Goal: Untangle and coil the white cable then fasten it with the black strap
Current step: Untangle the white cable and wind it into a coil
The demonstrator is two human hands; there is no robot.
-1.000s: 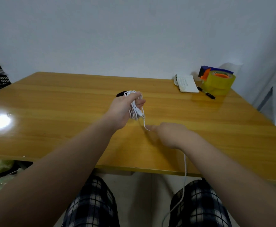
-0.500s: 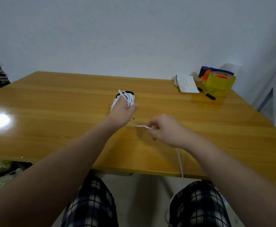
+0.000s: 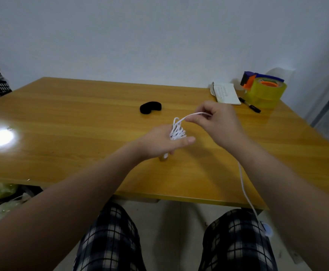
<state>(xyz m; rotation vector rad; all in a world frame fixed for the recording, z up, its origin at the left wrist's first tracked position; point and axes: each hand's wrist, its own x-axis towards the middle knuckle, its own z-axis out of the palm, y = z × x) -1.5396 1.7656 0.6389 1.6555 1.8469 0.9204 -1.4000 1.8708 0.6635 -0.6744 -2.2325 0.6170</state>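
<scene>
The white cable [image 3: 177, 132] is wound in several loops around the fingers of my left hand [image 3: 160, 141], which hovers just above the middle of the wooden table [image 3: 81, 145]. My right hand [image 3: 216, 124] pinches a strand of the cable and holds it up and to the right of the coil. The free end of the cable runs under my right forearm, off the table's front edge and down past my right knee. The black strap [image 3: 150, 107] lies curled on the table, beyond my left hand and apart from it.
At the back right of the table are a white notepad [image 3: 226, 93], a black pen [image 3: 250, 107] and a yellow tape roll [image 3: 265, 90] in a blue and orange dispenser. A lamp's glare sits at the left. A dark crate stands off the table's left edge.
My right hand has risen from the table's front and swung up and right, carrying the strand over the coil. My left hand has turned and drawn back, uncovering the black strap.
</scene>
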